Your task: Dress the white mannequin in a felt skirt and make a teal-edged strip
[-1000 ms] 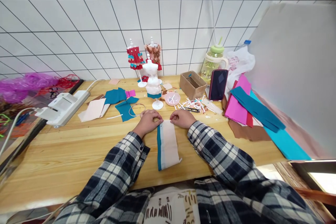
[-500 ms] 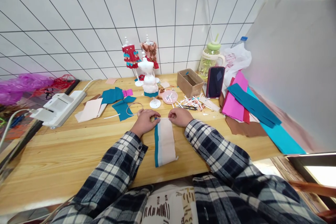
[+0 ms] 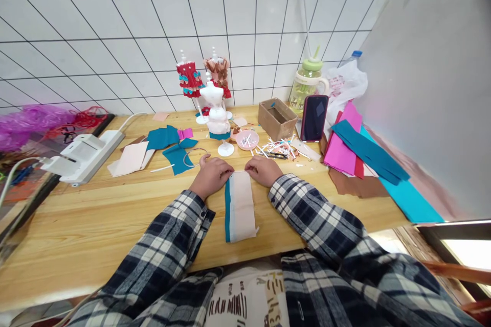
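Note:
A pale pink strip of fabric [image 3: 243,207] with a teal band down its left side lies lengthwise before me. Its far end is pinched at the left corner by my left hand [image 3: 210,176]. At the right corner, my right hand [image 3: 264,169] is closed, thumb against fingers, on the same end. A thin white line runs along that edge between my fingertips; whether it is tape or a fold I cannot tell. Beyond my hands stands a small white dress form [image 3: 211,93], wrapped in pale cloth with a teal hem.
Two clothed dress forms [image 3: 187,79] stand behind. Around them are a pink dish [image 3: 247,139], scraps with a cutter [image 3: 275,155], a cardboard box [image 3: 276,118], a phone [image 3: 314,117] and a jug [image 3: 306,87]. Coloured fabric [image 3: 345,143] lies right; teal pieces [image 3: 163,137] and a power strip [image 3: 90,156] lie left.
Both hands keep their pinch at the far end of the fabric with hardly any movement. The whole view has shifted slightly.

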`<state>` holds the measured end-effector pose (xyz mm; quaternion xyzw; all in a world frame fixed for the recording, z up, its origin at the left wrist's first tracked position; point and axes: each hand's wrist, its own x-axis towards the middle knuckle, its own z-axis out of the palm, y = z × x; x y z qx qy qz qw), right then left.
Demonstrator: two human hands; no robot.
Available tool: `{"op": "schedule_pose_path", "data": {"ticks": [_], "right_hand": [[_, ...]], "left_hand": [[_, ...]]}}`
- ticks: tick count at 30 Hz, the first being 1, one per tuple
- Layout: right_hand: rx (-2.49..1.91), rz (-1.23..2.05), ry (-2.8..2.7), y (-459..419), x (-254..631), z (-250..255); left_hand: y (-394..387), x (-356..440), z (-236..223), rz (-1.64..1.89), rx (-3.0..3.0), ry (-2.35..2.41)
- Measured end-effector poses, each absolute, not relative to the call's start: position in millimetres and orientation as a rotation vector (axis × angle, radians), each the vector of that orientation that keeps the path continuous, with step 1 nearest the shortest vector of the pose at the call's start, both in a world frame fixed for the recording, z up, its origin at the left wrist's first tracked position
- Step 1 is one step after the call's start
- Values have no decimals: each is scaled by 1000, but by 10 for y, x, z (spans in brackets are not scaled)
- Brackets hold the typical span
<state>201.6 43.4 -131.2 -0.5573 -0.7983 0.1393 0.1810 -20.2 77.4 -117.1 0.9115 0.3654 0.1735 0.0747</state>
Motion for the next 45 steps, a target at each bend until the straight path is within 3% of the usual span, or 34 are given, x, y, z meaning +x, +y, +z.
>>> {"op": "schedule_pose_path", "data": {"ticks": [17, 23, 30, 35, 45], "right_hand": [[-1464, 248, -2534, 260, 2205, -1259], [-1389, 361, -2164, 275, 2239, -1374], [-1381, 338, -2114, 288, 2252, -1426], [-1381, 337, -2069, 309, 2264, -1433], [-1369, 353, -2032, 307, 2267, -1423]], "left_hand": [[719, -310, -1070, 314, 2973, 857], [721, -345, -1173, 467, 2809, 1048], [801, -642, -1069, 705, 2693, 1480], [861, -961, -1033, 472, 2630, 1827], [910, -959, -1104, 454, 2521, 1838]]}}
